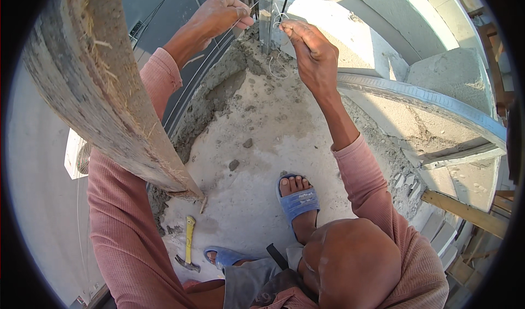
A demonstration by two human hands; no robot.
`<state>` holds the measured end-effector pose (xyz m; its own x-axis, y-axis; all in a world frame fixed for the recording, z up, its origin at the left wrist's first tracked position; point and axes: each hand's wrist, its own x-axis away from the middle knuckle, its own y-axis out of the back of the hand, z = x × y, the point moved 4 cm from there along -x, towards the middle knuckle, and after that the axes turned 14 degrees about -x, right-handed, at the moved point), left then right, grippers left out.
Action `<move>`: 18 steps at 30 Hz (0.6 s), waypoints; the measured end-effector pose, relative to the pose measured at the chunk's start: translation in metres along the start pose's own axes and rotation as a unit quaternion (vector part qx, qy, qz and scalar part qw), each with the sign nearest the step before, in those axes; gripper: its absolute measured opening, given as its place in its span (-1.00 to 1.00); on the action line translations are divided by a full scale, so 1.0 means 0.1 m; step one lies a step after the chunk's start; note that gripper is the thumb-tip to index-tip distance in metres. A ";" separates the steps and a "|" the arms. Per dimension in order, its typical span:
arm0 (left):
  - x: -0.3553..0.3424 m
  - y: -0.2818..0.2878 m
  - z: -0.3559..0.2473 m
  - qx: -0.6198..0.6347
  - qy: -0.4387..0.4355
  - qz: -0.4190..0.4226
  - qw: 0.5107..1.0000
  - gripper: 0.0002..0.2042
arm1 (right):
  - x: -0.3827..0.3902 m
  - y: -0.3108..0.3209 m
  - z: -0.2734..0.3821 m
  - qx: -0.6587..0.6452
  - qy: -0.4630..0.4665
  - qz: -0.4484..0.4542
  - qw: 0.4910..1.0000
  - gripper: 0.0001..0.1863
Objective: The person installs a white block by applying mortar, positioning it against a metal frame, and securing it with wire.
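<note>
Up at the far edge, my left hand (221, 19) pinches a thin pale strand on the left of an upright grey metal bar (266, 19). On the bar's other side, my right hand (313, 49) has thumb and forefinger pressed together on a loop of similar strand (277, 71), whose slack curls below. I cannot make out whether it is string or wire, or whether both hands hold one piece. The bar stands upright between my hands, its foot at the rough mortar (216, 93).
A claw hammer (189, 240) with a yellow handle lies on the dusty slab near my blue sandals (299, 202). A thick weathered plank (109, 101) rises at the left. Pale blocks (451, 76) and a long metal strip (421, 97) lie at the right. A drop shows beyond the left edge.
</note>
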<state>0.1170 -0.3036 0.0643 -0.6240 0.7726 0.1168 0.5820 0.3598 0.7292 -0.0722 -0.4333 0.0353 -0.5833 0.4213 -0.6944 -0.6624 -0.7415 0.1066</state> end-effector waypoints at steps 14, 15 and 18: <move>0.59 -0.07 -0.31 0.069 -0.088 -0.085 0.990 -0.58 | -0.23 -0.37 0.10 0.096 0.033 0.033 0.994 -0.83; 0.61 -0.06 -0.29 0.055 -0.062 -0.096 0.992 -0.57 | -0.25 -0.41 0.11 0.112 0.044 0.038 0.992 -0.82; 0.49 0.04 -0.23 0.068 -0.087 -0.093 0.989 -0.63 | -0.31 -0.44 0.08 0.094 0.069 0.019 0.993 -0.84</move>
<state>0.0769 -0.2762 0.0883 -0.6344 0.7605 -0.1387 0.5373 0.5628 0.6282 -0.0290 -0.4093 0.0576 -0.5487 0.3100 -0.7764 -0.7246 -0.6396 0.2567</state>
